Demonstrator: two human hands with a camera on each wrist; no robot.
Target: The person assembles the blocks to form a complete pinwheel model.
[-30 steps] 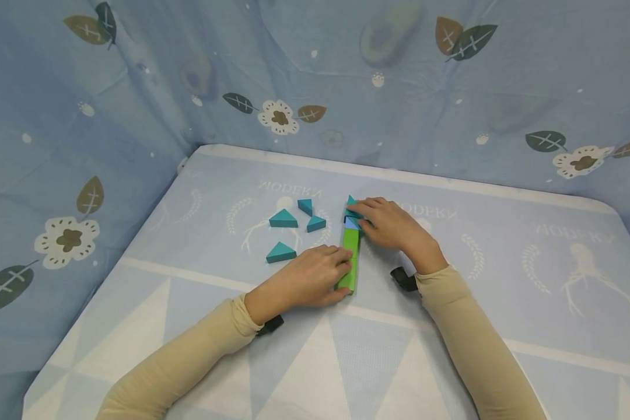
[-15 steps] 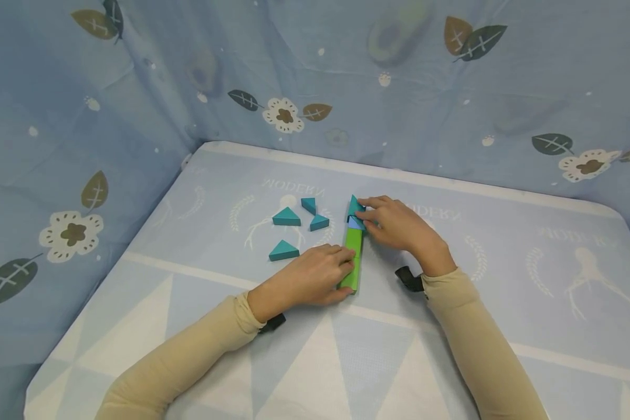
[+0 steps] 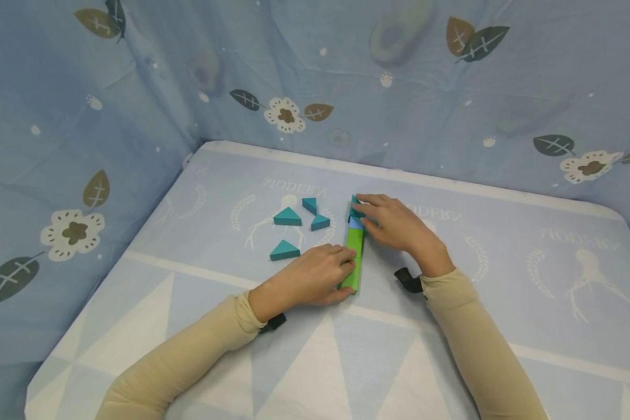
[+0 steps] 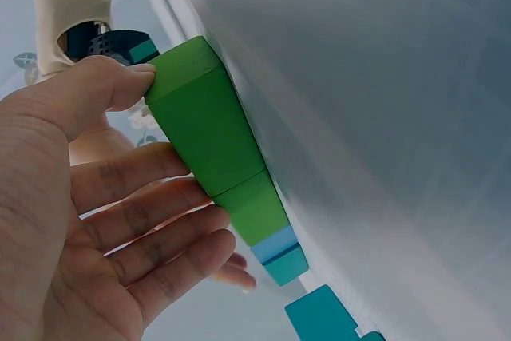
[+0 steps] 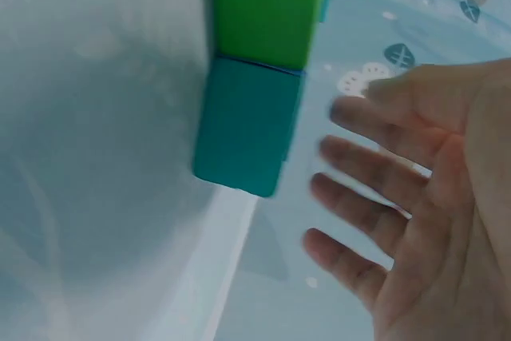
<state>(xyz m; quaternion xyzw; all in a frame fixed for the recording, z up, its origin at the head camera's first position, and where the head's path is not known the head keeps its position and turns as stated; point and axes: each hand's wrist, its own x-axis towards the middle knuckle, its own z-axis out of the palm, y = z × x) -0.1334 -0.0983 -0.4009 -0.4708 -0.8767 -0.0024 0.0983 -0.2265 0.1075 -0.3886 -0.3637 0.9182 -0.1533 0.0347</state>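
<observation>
A row of blocks stands on the cloth: two green blocks (image 3: 353,242) end to end, a light blue triangle (image 3: 355,223), then teal triangular blocks (image 3: 353,205) at the far end. My left hand (image 3: 315,274) rests at the near green block, thumb (image 4: 132,84) at its end and extended fingertips against its side in the left wrist view. Around the far end is my right hand (image 3: 394,221), hiding part of the teal pieces from the head view. Its loose, spread fingers (image 5: 351,197) sit beside the teal block (image 5: 247,125) with a gap in the right wrist view.
Several loose teal triangular blocks lie left of the row, among them a near triangle (image 3: 284,251) and a far triangle (image 3: 287,217). A patterned blue cloth (image 3: 425,105) rises behind and left of the table (image 3: 304,356).
My right fingers have shifted slightly over the teal blocks at the far end, and cover more of them now. My left hand stays on the green blocks. The whole view has drifted slightly.
</observation>
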